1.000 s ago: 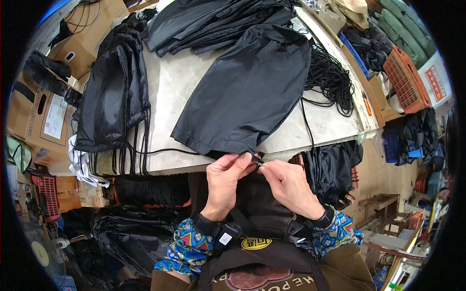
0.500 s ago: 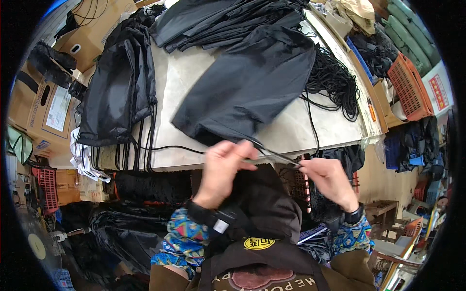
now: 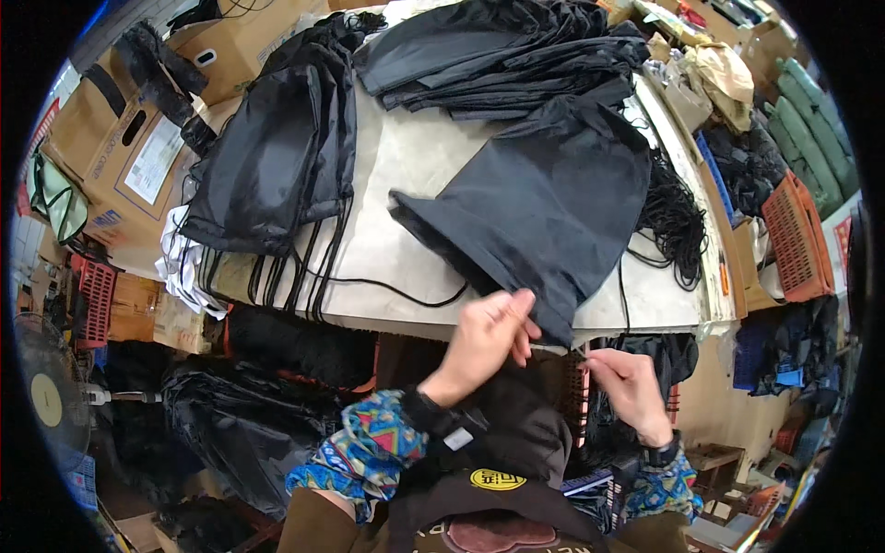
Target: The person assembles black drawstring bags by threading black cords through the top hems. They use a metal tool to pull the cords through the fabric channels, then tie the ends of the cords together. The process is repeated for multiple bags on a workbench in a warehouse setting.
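A black fabric bag point(image 3: 553, 194) lies slanted across the white table, its lower corner hanging over the front edge. My left hand point(image 3: 484, 341) is closed at the bag's lower hem, thumb and fingers pinching the cloth. My right hand point(image 3: 631, 387) is just right of that corner, thumb and forefinger pinched together. What it holds is too small to make out. A black cord point(image 3: 396, 290) runs over the tabletop from the left stack toward my left hand. Several black drawstring bags point(image 3: 267, 157) are stacked at the left, their cords hanging over the edge.
More black bags point(image 3: 489, 55) are piled at the back of the white table point(image 3: 415, 157). A bundle of black cords point(image 3: 678, 221) lies at the right. Cardboard boxes point(image 3: 111, 157) stand at the left, an orange crate point(image 3: 797, 235) at the right, and dark bags point(image 3: 240, 433) below.
The slim metal tool that was between my hands no longer shows. The view has shifted, and the bag's lower corner now hangs between my hands, which are a little farther apart.
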Available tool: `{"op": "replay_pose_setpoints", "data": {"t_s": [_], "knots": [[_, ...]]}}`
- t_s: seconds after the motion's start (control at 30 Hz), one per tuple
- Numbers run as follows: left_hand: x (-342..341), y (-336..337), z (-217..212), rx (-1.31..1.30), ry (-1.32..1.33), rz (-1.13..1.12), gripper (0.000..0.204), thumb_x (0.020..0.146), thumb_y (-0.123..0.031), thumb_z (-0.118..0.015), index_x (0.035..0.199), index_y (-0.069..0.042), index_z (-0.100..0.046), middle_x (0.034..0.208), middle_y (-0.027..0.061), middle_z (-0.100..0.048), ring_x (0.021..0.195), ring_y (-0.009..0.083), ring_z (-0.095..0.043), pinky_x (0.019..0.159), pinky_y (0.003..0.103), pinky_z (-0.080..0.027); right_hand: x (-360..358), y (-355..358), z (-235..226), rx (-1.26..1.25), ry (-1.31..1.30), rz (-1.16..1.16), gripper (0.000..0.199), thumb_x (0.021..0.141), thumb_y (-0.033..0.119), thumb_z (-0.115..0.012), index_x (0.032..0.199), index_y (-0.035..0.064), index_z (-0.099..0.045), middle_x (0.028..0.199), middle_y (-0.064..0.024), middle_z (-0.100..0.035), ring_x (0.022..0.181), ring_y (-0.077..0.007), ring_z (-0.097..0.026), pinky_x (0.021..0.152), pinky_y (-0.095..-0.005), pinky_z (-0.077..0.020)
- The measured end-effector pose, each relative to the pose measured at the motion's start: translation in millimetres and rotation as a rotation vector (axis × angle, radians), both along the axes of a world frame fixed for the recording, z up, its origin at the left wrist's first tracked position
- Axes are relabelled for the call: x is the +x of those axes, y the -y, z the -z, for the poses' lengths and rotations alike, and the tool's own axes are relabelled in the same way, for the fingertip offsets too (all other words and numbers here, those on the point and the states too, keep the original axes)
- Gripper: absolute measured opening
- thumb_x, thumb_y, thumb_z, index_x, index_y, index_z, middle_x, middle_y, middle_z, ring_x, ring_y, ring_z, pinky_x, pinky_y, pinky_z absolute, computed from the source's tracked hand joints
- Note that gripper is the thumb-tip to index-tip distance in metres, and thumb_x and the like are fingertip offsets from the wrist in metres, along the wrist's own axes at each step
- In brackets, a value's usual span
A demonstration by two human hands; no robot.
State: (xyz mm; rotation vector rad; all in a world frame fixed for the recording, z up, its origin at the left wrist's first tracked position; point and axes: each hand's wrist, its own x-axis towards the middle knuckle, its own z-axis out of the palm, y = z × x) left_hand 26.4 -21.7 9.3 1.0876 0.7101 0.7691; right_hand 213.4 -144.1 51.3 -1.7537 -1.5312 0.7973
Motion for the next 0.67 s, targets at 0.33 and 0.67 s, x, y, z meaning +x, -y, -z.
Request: {"op": "replay_pose_setpoints", "data": {"t_s": [0.33, 0.67], "knots": [[8.2, -15.1, -2.2, 0.102, 0.097, -0.131, 0.02, 0.09, -0.005, -0.054, 0.11, -0.002, -0.054, 0.088, -0.002, -0.059, 0.074, 0.0036, -0.051, 0.065, 0.018, -0.042, -34.8, -24.6, 24.6, -0.126, -0.423, -0.059, 0.018, 0.096, 0.01, -0.049, 0.099, -0.0011, -0.063, 0.074, 0.0006, -0.062, 0.065, -0.0042, -0.054, 0.059, -0.0191, -0.0457], [4.1, -25.4, -35.7, 1.426, -0.633, -0.144, 0.026, 0.079, -0.004, -0.057, 0.104, -0.007, -0.061, 0.079, 0.0145, -0.061, 0.06, 0.0346, -0.059, 0.052, 0.042, -0.047, 5.6, -13.2, -29.3, 0.596, 0.411, 0.498, 0.022, 0.091, 0.015, -0.057, 0.106, -0.0017, -0.058, 0.099, -0.0198, -0.063, 0.095, -0.0312, -0.062, 0.079, -0.0369, -0.0468]]}}
